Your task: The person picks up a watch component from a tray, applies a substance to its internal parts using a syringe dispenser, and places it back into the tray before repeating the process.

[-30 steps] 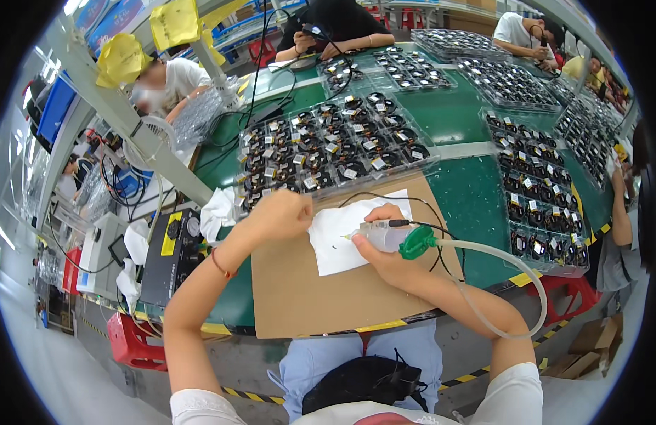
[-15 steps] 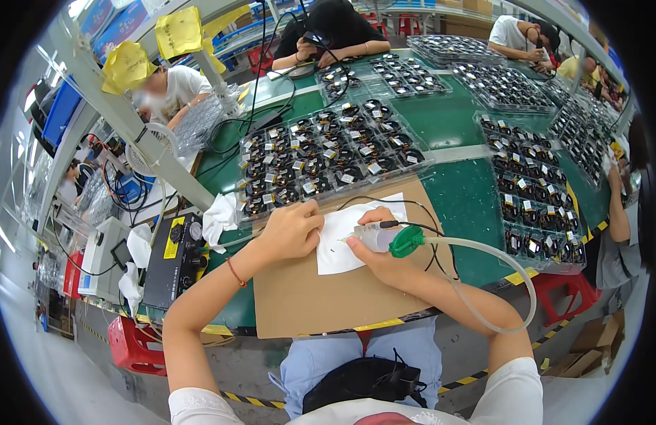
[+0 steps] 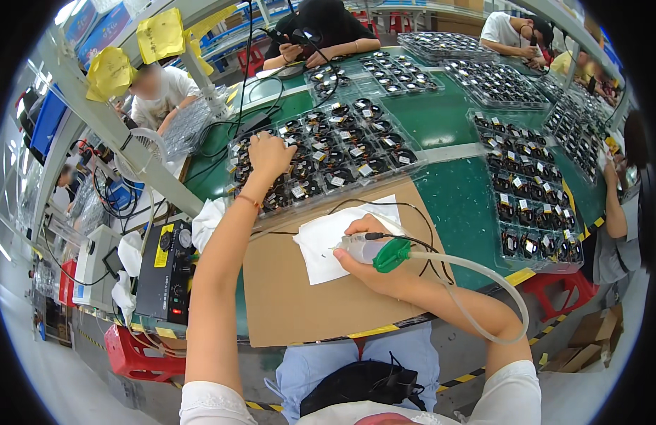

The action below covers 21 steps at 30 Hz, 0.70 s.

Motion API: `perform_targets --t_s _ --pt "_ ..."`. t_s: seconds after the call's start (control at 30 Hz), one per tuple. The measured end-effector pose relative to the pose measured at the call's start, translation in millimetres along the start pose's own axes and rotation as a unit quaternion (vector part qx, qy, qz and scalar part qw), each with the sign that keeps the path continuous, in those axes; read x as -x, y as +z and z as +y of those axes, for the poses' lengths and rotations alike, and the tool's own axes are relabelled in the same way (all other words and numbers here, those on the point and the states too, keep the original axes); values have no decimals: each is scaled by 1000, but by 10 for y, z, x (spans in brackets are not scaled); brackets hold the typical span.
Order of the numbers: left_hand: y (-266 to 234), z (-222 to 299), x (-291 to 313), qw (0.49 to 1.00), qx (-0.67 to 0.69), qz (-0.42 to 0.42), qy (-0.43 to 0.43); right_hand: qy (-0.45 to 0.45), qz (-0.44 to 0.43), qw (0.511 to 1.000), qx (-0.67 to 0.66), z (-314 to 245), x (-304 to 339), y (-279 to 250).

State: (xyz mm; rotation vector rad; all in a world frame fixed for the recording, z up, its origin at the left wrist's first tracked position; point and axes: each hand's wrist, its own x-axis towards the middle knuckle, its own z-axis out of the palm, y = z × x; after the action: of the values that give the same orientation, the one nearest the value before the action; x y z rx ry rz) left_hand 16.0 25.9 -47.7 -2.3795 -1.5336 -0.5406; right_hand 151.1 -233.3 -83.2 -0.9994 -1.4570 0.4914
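Note:
My left hand (image 3: 273, 156) is stretched forward over the left part of a clear plastic tray (image 3: 413, 170), palm down, its thumb apart from the fingers. Its fingertips are among small round black parts with wires and white labels; I see nothing held. My right hand (image 3: 374, 273) is closed around a clear dispensing syringe (image 3: 363, 248) with a green cap (image 3: 392, 256), from which a translucent hose (image 3: 477, 263) loops to the right. Its tip points left, above white paper sheets (image 3: 317, 265) bearing small dark marks. They lie on a brown cardboard sheet (image 3: 307, 312).
A black control box (image 3: 161, 273) with knobs stands at the left, beside crumpled white tissue (image 3: 209, 219). More filled trays (image 3: 530, 191) stand right and far. A metal post (image 3: 140, 152) rises at the left. Black cables cross the bench. Other people sit around it.
My left hand has left the paper and reached forward and left onto the tray. My right hand with the syringe stays over the paper. The whole view has shifted slightly.

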Motion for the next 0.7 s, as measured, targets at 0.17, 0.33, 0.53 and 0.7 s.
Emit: perform_targets --t_s 0.17,0.33,0.53,0.7 --pt "76 152 -164 990 -31 -98 -92 -17 -4 1000 15 6 -11 0" --pt "147 -115 -290 974 107 -96 -177 -27 -11 999 21 -14 -12 27" --pt "-198 -163 30 793 569 31 -216 -24 7 999 24 -10 -1 20" --pt "-732 -57 573 213 943 -8 -255 -22 6 1000 13 43 4 0"
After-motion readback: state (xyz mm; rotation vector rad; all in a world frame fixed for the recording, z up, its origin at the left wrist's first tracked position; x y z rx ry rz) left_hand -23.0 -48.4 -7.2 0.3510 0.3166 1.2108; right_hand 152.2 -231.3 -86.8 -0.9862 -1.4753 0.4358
